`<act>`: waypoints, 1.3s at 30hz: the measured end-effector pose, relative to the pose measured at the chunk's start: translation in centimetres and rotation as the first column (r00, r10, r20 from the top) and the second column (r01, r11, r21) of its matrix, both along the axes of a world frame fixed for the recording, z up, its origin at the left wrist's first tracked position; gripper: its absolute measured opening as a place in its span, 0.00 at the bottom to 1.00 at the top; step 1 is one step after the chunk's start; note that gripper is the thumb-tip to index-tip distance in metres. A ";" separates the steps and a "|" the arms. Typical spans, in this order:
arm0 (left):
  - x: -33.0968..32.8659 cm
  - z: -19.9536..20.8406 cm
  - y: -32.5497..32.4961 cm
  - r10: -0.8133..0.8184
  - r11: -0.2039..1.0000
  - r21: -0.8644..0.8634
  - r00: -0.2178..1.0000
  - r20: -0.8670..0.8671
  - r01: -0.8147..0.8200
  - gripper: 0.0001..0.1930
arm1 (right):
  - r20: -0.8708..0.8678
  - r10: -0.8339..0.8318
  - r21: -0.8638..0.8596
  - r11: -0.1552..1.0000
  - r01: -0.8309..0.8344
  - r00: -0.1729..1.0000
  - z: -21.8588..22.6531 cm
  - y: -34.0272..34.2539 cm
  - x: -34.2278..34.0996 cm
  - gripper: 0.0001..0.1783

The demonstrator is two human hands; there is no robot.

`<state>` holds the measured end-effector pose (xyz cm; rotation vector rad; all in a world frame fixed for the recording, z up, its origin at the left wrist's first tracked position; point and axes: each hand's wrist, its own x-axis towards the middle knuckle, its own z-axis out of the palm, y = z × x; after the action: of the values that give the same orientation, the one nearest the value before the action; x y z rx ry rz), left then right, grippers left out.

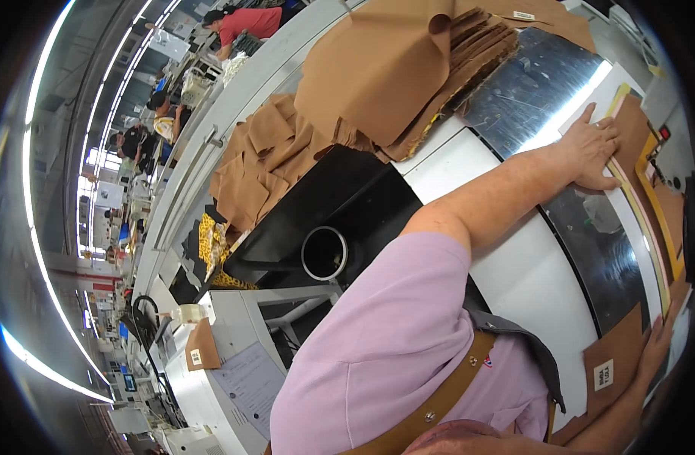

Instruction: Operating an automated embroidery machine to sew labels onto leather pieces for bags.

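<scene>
the tan piece (651, 163) lies flat on the far right of the steel plate (529, 98), under a yellow-edged guide strip (628, 193) that runs down the plate's right side. my left hand (594, 148) lies spread on the plate, fingers open and flat, tips touching the guide's edge; it grips nothing, only presses. my right hand (654, 345) sits at the near right corner of the plate, fingers stretched on a second tan piece (613, 356) with a white label; open too, pinning rather than holding. i judge these pieces light, soft and floppy, likely to slide on the polished steel, so best handled by flat pressure near an edge or pinched at a corner

left of the plate comes the white table (529, 280), then a black machine bed (317, 212) with a round hole. beyond the plate's far edge a big stack of tan cuts (385, 68) is heaped, more loose ones (264, 159) left of that

the picture's rim cuts off the right hand's thumb and wrist, and the machine right of the plate is dark and hard to read. my shoulder hides the plate's near left
</scene>
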<state>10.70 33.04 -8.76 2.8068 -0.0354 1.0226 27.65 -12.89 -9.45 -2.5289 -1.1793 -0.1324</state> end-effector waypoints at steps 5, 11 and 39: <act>-0.1 0.9 -0.8 0.147 0.989 0.040 0.927 -0.345 -0.142 0.47 | 0.021 -0.006 -0.008 1.000 0.006 1.000 -0.4 -1.1 0.5 0.30; -0.2 1.3 -1.2 0.165 0.986 0.025 0.927 -0.337 -0.167 0.45 | 0.046 -0.018 -0.018 1.000 0.019 0.999 0.1 -1.8 0.5 0.30; -0.8 1.0 -0.6 -0.027 0.998 -0.062 0.967 -0.253 0.011 0.31 | 0.174 0.002 0.020 1.000 -0.005 0.985 -1.8 -1.8 2.4 0.32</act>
<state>9.87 32.47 -7.72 2.8513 -0.0013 0.6412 30.02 -14.73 -11.29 -2.5395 -1.2399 -0.3693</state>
